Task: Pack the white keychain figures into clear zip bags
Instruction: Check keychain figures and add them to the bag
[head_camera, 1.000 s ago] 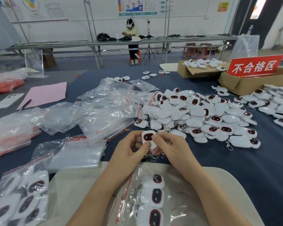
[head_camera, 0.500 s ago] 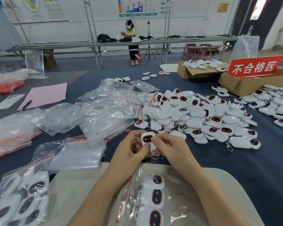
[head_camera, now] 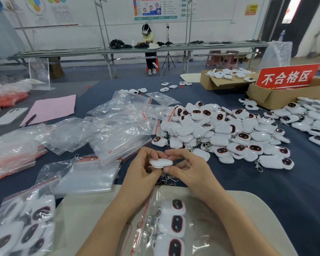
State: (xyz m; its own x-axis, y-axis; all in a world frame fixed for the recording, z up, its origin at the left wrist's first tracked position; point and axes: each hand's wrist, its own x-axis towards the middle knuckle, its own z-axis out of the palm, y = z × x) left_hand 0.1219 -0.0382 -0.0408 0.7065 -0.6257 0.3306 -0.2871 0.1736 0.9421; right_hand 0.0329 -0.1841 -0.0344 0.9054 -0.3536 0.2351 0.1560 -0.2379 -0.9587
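Note:
Between both hands I hold one white keychain figure [head_camera: 161, 162], turned edge-on so its dark face no longer shows. My left hand [head_camera: 143, 169] pinches its left end and my right hand [head_camera: 187, 168] pinches its right end; its metal clasp [head_camera: 167, 179] hangs below. Under my wrists a clear zip bag [head_camera: 155, 224] lies on a beige mat [head_camera: 85, 218], with three figures [head_camera: 174, 220] stacked inside. A big pile of loose figures [head_camera: 220, 130] spreads ahead on the right. Empty zip bags [head_camera: 118, 130] lie heaped ahead on the left.
A filled bag of figures [head_camera: 24, 230] lies at lower left. Cardboard boxes [head_camera: 273, 95] with a red sign [head_camera: 286, 77] stand at the right rear. More figures [head_camera: 308, 115] lie far right. A phone [head_camera: 9, 116], a pen and pink paper [head_camera: 52, 108] sit at the left.
The figure in my hands has been rotated from face-up to edge-on. Both hands stay in about the same place above the bag.

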